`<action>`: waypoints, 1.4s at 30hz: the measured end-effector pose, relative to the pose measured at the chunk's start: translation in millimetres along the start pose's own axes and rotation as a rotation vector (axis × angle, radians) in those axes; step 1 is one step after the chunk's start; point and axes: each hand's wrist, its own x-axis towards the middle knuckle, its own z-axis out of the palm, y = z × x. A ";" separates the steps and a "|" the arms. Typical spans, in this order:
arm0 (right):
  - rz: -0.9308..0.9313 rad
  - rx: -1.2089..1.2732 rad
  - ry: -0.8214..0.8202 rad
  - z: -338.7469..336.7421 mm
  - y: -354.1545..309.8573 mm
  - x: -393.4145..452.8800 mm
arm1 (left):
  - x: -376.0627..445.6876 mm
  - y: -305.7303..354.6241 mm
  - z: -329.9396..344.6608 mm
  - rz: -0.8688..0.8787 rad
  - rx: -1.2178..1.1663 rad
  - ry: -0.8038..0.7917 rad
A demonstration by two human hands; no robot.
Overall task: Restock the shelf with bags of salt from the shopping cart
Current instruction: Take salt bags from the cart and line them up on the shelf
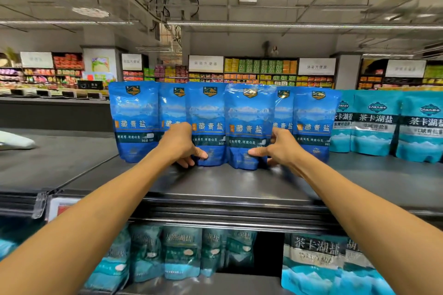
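Blue salt bags (249, 124): six upright.

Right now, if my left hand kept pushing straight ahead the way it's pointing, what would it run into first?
Your left hand already grips a dark blue salt bag standing on the top shelf. Straight on, it would probably push that bag into the blue bag behind it, though depth is unclear.

Before me the dark top shelf (239, 189) carries upright blue salt bags (134, 122) mid-frame, teal salt bags (376, 124) just beside them at right.
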 end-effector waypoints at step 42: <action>0.132 0.150 0.914 -140.4 121.0 -436.8 | -264.3 150.7 303.6 0.643 -0.938 -0.647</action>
